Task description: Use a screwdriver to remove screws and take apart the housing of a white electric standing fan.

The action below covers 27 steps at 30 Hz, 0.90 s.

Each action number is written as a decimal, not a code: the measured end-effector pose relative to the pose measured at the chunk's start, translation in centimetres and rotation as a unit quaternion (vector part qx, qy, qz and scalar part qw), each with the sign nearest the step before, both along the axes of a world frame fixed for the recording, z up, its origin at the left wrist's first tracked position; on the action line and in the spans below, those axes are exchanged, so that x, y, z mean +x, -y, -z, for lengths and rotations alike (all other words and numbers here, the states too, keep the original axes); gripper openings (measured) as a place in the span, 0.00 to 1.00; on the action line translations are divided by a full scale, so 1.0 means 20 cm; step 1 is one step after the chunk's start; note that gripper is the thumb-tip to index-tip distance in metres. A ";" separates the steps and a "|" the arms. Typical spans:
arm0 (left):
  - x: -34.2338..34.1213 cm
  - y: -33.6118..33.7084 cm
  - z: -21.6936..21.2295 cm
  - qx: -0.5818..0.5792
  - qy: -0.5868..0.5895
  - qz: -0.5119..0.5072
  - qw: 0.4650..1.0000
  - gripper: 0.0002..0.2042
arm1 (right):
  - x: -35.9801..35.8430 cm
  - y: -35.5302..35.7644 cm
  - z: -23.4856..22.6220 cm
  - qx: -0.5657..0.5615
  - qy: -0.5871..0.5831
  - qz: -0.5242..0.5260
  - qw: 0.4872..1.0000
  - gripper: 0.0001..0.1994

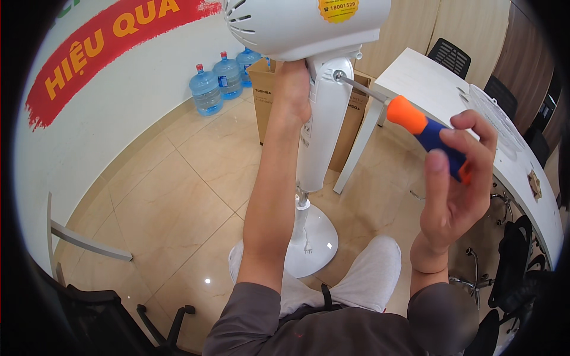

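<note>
A white stand fan (325, 130) stands upright in front of me, with its rounded motor housing (297, 26) at the top and no blades visible on it. Under the housing, my left hand (293, 89) grips the fan's neck from the left; its fingertips are hidden. A screwdriver (409, 115) with an orange and blue handle points left, its tip in the round screw hole (339, 76) at the neck's joint. Around the handle's rear end are the thumb and curled fingers of my right hand (460, 184). The fan's round white base (317, 243) rests on the floor between my legs.
Large blue water bottles (206, 92) line the left wall. Cardboard boxes (261, 95) stand behind the fan. At right, a white table (409, 74) bears a fan grille (496, 115). Black office chairs (516, 261) stand at right, another chair (107, 320) at lower left.
</note>
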State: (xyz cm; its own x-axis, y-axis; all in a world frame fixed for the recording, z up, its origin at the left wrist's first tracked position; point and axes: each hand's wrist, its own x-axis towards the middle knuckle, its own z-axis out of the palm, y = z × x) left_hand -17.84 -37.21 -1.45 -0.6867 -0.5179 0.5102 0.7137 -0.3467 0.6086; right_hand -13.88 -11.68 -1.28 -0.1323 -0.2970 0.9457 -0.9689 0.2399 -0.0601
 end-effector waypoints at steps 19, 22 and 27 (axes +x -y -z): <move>0.04 -0.01 -0.04 -0.072 0.035 -0.003 0.997 0.25 | -0.02 0.06 0.01 -0.062 0.062 -0.139 0.986 0.25; 0.04 -0.02 -0.04 -0.075 0.021 0.016 0.997 0.24 | -0.07 0.08 -0.02 -0.070 0.013 -0.166 0.983 0.23; -0.01 0.05 0.04 -0.070 -0.018 -0.101 0.992 0.23 | 0.01 0.06 -0.07 -0.082 0.122 -0.147 0.978 0.20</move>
